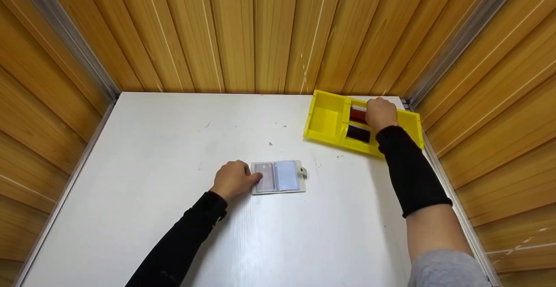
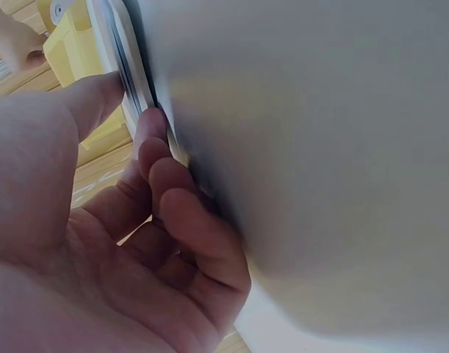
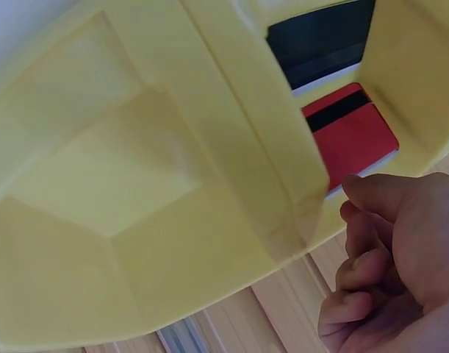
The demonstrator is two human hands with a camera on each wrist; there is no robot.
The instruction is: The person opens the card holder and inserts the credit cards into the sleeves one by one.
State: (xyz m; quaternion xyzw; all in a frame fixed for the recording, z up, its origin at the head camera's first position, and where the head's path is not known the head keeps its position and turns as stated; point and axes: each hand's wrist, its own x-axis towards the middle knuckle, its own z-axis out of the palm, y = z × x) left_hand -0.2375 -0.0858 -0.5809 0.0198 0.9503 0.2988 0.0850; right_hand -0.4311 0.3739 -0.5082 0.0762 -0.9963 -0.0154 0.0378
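Observation:
A small card holder (image 1: 286,176) lies unfolded on the white table, its clear sleeves facing up and a snap tab on its right side. My left hand (image 1: 234,178) pinches its left edge, thumb on top and fingers underneath, as the left wrist view shows. At the back right, my right hand (image 1: 381,113) is over a yellow tray (image 1: 325,141), its fingers curled. In the right wrist view the thumb tip overlaps the edge of a red card (image 3: 356,143) with a black stripe; whether it grips that card, I cannot tell. Beside it lies a black card (image 3: 323,44).
The tray has several compartments; the cards are in the middle ones, divided by a yellow wall. Wood-patterned panels (image 1: 252,31) stand along the back and both sides of the table (image 1: 165,156). Small dark specks dot its surface.

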